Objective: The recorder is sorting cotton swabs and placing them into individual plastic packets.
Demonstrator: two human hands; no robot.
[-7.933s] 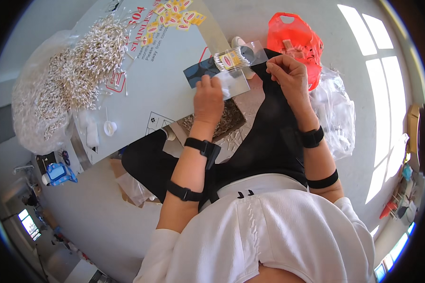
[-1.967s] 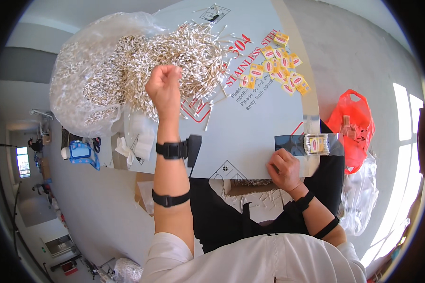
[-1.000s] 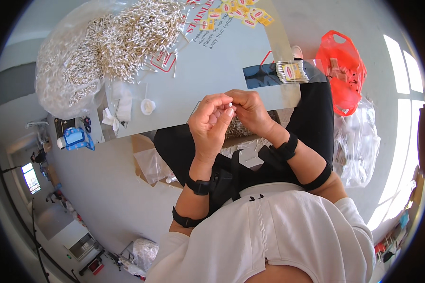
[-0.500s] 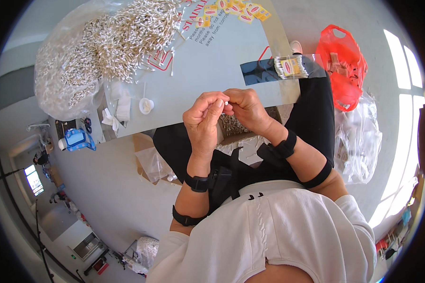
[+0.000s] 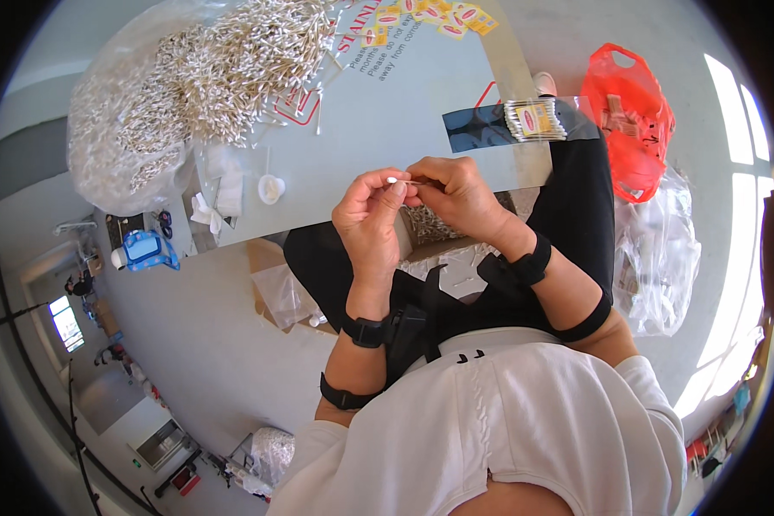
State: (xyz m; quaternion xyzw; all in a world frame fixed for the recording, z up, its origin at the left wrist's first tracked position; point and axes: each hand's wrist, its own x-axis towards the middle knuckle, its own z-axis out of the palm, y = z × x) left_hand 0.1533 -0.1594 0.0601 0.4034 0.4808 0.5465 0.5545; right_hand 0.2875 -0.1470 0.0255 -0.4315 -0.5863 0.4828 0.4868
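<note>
In front of me, over the table's near edge, both hands meet at a cotton swab [image 5: 393, 181]. My left hand [image 5: 369, 219] pinches it near its white tip, between thumb and fingers. The thin stick runs rightward into the closed fingers of my right hand [image 5: 463, 199], which hide its other end. Beneath the hands, an open box [image 5: 482, 256] between my legs holds many swabs. A large heap of loose swabs [image 5: 254, 73] spills from a clear plastic bag [image 5: 90, 142] at the far left of the table.
A packed bundle of swabs [image 5: 535, 119] with a yellow label lies at the table's right edge on dark film [image 5: 473, 129]. Yellow cards [image 5: 456, 19] are scattered at the far edge. A small white cup [image 5: 271, 189] stands at left. A red bag [image 5: 623, 129] sits to the right.
The swab's white tip has shifted left within the left fingers, and a length of its stick now shows between the hands. The right hand remains closed at its other end.
</note>
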